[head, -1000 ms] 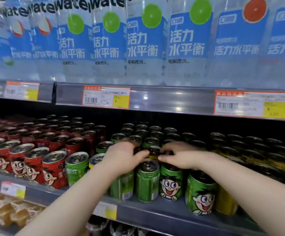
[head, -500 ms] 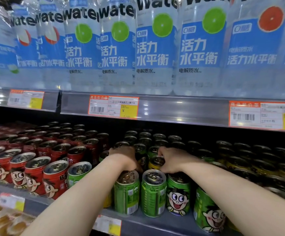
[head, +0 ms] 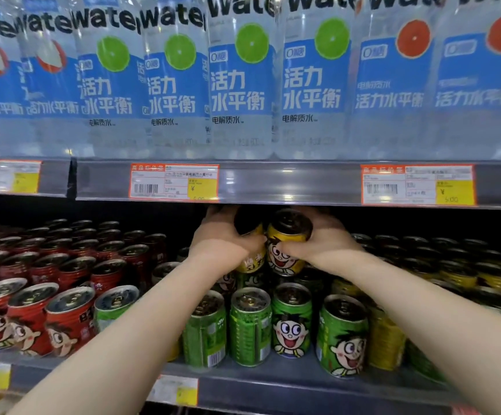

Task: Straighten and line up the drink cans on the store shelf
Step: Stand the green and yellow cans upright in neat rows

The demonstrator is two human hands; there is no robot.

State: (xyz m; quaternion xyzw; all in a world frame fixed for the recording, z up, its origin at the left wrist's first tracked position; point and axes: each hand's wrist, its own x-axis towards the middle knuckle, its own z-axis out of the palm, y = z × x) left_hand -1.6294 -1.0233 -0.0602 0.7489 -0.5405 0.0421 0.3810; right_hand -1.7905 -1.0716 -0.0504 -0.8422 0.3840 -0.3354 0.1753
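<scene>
Two yellow cartoon-face cans hang lifted above the green rows, just under the upper shelf rail. My left hand (head: 225, 244) grips the left yellow can (head: 252, 259), which is mostly hidden by my fingers. My right hand (head: 318, 244) grips the right yellow can (head: 285, 244), tilted toward me with its face showing. The two cans touch each other. Below them several green cans (head: 250, 327) stand at the shelf front, some turned with barcodes outward.
Red cans (head: 30, 313) fill the shelf's left part and yellow cans (head: 459, 274) the right. The upper shelf rail (head: 288, 181) with price tags hangs close above my hands; large water bottles (head: 243, 79) stand on it. The lower shelf edge (head: 273, 384) runs in front.
Both hands reached in among the green cans, closed on two yellow cans there and raised them up to just below the upper shelf rail. The camera moved closer.
</scene>
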